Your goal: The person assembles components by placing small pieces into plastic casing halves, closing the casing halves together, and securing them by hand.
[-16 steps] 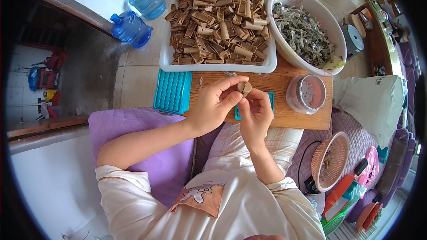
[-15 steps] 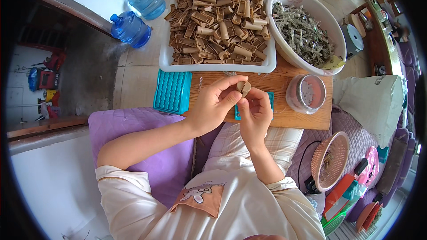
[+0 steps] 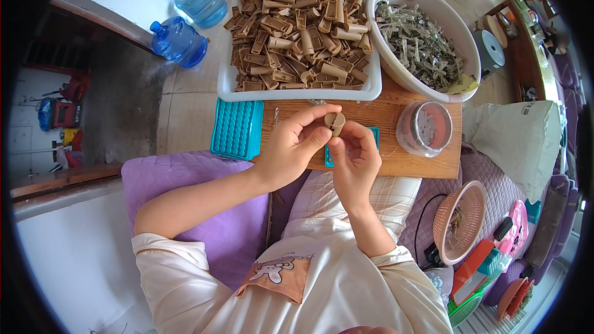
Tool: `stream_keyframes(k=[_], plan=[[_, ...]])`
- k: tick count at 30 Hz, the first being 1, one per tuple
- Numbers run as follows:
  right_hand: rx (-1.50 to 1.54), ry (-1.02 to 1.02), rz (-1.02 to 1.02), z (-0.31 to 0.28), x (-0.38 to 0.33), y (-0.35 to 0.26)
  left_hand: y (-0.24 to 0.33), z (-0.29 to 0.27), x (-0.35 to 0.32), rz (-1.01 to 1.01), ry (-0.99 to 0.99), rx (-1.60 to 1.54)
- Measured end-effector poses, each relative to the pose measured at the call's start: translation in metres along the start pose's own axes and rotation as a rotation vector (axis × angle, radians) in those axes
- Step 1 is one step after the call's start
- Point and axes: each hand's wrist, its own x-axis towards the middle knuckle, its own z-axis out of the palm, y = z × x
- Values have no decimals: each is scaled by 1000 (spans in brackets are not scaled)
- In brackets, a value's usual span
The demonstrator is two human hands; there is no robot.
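Observation:
Over the wooden table (image 3: 396, 167), a small tan plastic piece with a round, slotted end (image 3: 335, 124) is pinched between both hands. My left hand (image 3: 284, 151) grips it from the left, index finger across its far end and thumb against its side. From the right, the thumb and fingers of my right hand (image 3: 357, 170) close on its near part. Partly hidden behind my hands lies a teal tray (image 3: 375, 137). Beyond it stands a white bin (image 3: 297, 95) heaped with curved tan plastic pieces (image 3: 303, 37).
Left of my hands is a stack of teal trays (image 3: 237, 128). A round tub with small pale bits (image 3: 425, 128) stands at right. A large basin (image 3: 383, 55) holds clear plastic parts (image 3: 417, 43). Beside me are a pink basket (image 3: 442, 226) and a white sack (image 3: 520, 142).
The whole view has shifted slightly. Both hands keep their pinch on the tan piece, and its round end is turned a little more toward view.

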Motion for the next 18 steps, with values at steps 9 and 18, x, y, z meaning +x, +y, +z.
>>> stream_keyframes(k=[9, 18], plan=[[21, -23, 32, 0, 1, -1, -4, -1, 1, -24, 27, -14], [18, -35, 43, -9, -1, -2, -8, -1, -1, -93, 12, -97]])
